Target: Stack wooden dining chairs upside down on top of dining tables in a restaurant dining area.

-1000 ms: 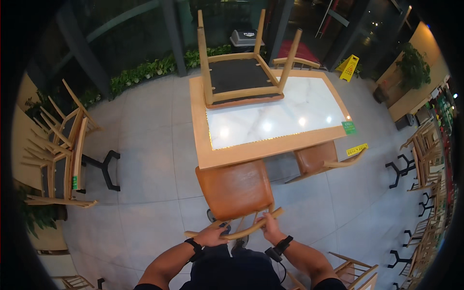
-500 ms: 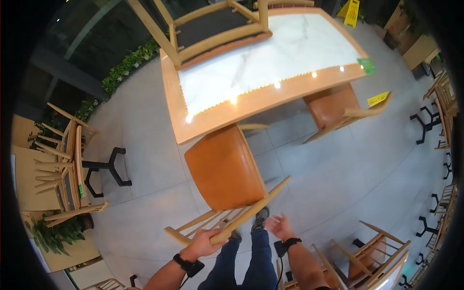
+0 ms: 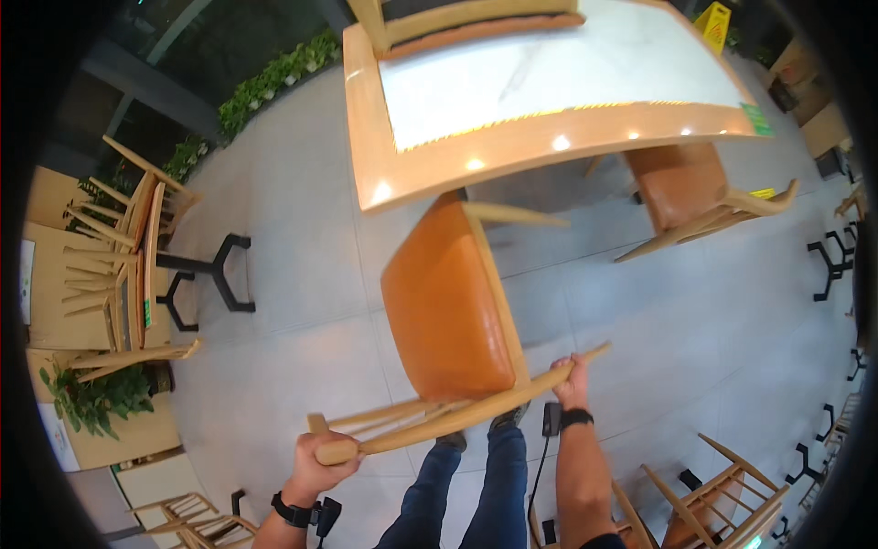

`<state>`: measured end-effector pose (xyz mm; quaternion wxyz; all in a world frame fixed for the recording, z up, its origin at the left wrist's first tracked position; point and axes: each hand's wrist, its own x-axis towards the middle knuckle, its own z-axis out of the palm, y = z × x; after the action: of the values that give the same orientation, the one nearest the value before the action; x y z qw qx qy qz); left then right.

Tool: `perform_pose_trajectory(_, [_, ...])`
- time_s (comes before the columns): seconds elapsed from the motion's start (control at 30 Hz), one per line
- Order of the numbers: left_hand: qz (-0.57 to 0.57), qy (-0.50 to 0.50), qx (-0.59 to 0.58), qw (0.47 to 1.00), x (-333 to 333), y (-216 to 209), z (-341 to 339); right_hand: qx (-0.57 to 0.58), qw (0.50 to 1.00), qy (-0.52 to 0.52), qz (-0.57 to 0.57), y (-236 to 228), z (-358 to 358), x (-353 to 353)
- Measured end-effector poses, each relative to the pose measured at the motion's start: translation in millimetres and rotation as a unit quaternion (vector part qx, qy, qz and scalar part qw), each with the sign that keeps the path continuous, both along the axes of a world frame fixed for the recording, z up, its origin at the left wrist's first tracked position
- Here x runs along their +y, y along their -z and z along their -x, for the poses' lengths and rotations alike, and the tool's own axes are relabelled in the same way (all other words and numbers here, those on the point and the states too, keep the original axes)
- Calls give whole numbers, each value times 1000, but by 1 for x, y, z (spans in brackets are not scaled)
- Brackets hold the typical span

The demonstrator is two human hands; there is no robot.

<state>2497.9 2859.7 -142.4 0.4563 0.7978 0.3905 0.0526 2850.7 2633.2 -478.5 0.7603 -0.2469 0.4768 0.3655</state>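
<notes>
A wooden chair [image 3: 448,311] with an orange-brown padded seat is tilted in front of me, its curved top rail nearest my body. My left hand [image 3: 322,463] wraps round the left end of that rail. Near the rail's right end, my right hand [image 3: 572,382] is closed on the wood. Beyond the chair stands a table [image 3: 366,165] with a wooden border and a white marble-look top. The seat's far end lies close to the table's near edge; one chair leg points out to the right.
Another chair [image 3: 681,188] stands at the table's right, partly under it. An upturned chair [image 3: 485,27] rests on the tabletop. At left are stacked chairs on a table with black legs [image 3: 215,265] and a potted plant [image 3: 101,398]. More chairs [image 3: 713,494] are at lower right.
My right hand has gone from open and free to gripping the rail's right end. My left hand has shifted to its left end. The chair has tilted and turned.
</notes>
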Motion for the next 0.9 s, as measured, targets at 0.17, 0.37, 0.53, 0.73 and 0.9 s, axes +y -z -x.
perform_pose_trajectory(0.17, [138,-46,-33,989,-2,-67,-3,-103,991,50,66,-125,21,-103])
perform_pose_trajectory(0.37, [309,-28,-152,938,23,-112,30,-313,918,210,-127,-365,58,-146])
perform_pose_trajectory(0.53, [285,-37,-243,926,41,-120,77,-493,841,124,-185,-504,62,-104])
perform_pose_trajectory(0.73, [-313,-97,-144,934,44,-188,90,-558,819,-10,-134,-626,151,13])
perform_pose_trajectory(0.9, [-36,246,-304,920,-26,-314,-17,-690,697,-176,-80,-664,191,46])
